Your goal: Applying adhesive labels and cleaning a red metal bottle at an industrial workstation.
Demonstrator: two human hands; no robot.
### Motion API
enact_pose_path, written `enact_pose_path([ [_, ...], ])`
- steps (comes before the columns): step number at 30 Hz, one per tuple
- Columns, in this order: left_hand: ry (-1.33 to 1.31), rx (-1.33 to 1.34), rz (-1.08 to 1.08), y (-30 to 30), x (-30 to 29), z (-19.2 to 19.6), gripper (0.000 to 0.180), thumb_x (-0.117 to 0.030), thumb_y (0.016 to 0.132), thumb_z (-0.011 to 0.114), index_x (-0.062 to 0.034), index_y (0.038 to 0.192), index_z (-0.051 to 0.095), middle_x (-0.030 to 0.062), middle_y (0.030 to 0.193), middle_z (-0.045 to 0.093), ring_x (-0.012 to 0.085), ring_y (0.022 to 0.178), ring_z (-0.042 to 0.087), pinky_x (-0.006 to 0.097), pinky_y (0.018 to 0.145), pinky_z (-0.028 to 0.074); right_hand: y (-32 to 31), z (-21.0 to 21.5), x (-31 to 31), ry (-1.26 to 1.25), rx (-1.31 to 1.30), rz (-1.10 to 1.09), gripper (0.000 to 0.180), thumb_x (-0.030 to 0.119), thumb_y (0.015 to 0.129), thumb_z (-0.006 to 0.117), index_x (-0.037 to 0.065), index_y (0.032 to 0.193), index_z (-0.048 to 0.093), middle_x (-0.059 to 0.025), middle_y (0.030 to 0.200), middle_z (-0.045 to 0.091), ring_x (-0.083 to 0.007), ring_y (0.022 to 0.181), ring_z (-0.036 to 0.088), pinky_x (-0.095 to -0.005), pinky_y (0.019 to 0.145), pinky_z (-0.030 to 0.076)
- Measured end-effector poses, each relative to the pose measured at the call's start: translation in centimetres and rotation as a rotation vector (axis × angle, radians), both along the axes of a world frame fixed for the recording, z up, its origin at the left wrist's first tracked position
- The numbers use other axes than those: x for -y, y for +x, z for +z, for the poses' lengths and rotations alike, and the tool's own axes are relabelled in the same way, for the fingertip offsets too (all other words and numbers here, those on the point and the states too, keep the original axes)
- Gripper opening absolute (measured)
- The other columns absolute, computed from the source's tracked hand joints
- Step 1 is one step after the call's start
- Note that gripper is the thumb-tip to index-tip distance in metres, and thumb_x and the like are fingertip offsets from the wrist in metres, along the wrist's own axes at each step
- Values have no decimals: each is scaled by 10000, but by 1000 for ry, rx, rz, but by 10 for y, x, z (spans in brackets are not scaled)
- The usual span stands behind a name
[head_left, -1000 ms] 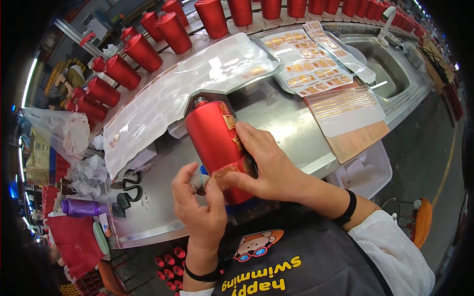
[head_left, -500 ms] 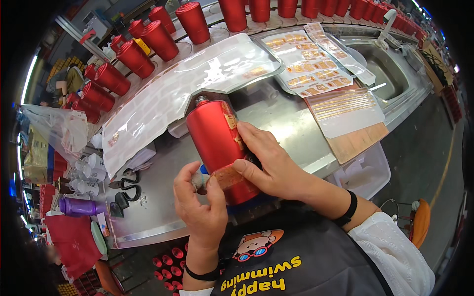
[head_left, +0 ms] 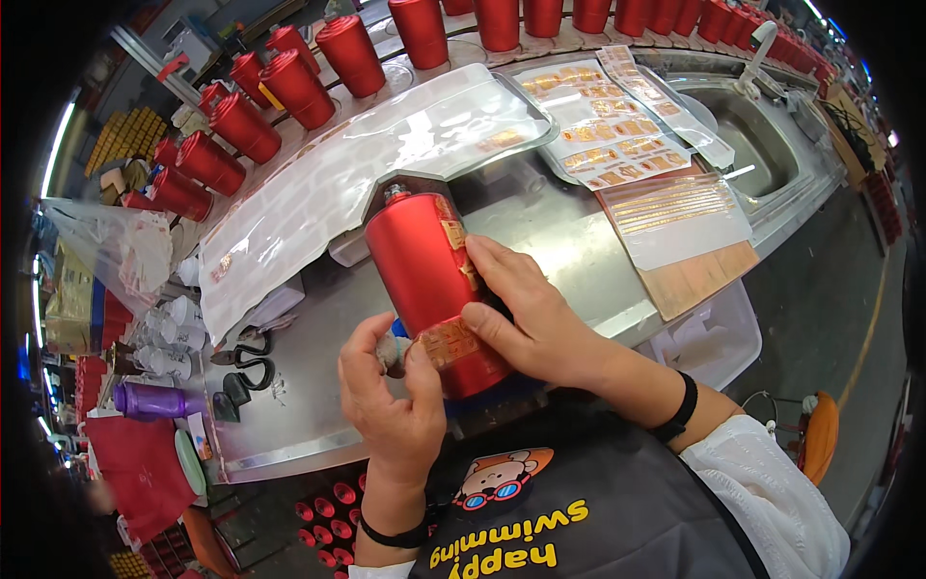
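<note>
Evidently the red bottle (head_left: 410, 261) matters most here: it sits tilted at the near side of the steel worktable (head_left: 318, 405), right before the person, neck pointing away, so its lower end is within easy reach of both hands. The right hand (head_left: 535, 318) lies along its right side, fingers stretched out against the surface and thumb set apart from them on the front, probably to keep the bottle from rolling. Low on the bottle, a gold-patterned strip (head_left: 449, 341) runs across, its left end beside the left hand (head_left: 394, 400). That hand has thumb and forefinger closed about a grey wad (head_left: 390, 354), perhaps kept there for pressing or wiping; I can't tell whether they also pinch the strip. Gold-printed sheets (head_left: 608, 125) lie flat at the far right, presumably so they can be picked from without stretching, and a wooden board (head_left: 699, 280) backs another sheet. Beyond, more red bottles (head_left: 352, 56) stand spaced along a curved line, perhaps for easy lifting.
</note>
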State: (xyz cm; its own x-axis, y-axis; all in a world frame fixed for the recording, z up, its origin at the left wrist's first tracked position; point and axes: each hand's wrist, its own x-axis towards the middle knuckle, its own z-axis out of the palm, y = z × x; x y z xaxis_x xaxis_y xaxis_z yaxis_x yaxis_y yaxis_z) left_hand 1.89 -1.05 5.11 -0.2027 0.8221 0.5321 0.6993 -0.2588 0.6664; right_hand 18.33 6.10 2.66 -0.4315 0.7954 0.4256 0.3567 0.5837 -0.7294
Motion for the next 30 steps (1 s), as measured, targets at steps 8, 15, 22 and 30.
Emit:
enact_pose_path([
  [8,35,-18,-21,1,1,5,297,18,856,565,38,1151,535,53,919,563,86,750,516,233,701,436,2,-1,-2,-50,-47,19,558,242,964,511,-116,1362,353,-300,1380,395,-447,1237,400,-453,1061,320],
  [15,92,-38,-78,3,0,8,313,22,849,567,40,1160,535,74,967,564,94,752,519,236,698,440,2,0,-2,-67,-68,32,569,255,967,511,-115,1368,348,-303,1383,391,-451,1243,394,-451,1065,319],
  [22,52,-44,-21,-2,1,2,304,5,857,561,39,1158,533,69,952,555,96,750,500,244,696,428,0,2,1,-54,-18,7,656,341,952,543,-130,1365,346,-309,1396,379,-452,1267,379,-455,1079,310],
  [30,30,-2,-12,-1,2,-1,298,5,862,558,37,1157,533,57,932,548,93,747,485,239,700,421,1,-4,-2,-59,-20,10,669,353,946,549,-128,1367,351,-311,1406,367,-452,1274,375,-457,1081,308],
])
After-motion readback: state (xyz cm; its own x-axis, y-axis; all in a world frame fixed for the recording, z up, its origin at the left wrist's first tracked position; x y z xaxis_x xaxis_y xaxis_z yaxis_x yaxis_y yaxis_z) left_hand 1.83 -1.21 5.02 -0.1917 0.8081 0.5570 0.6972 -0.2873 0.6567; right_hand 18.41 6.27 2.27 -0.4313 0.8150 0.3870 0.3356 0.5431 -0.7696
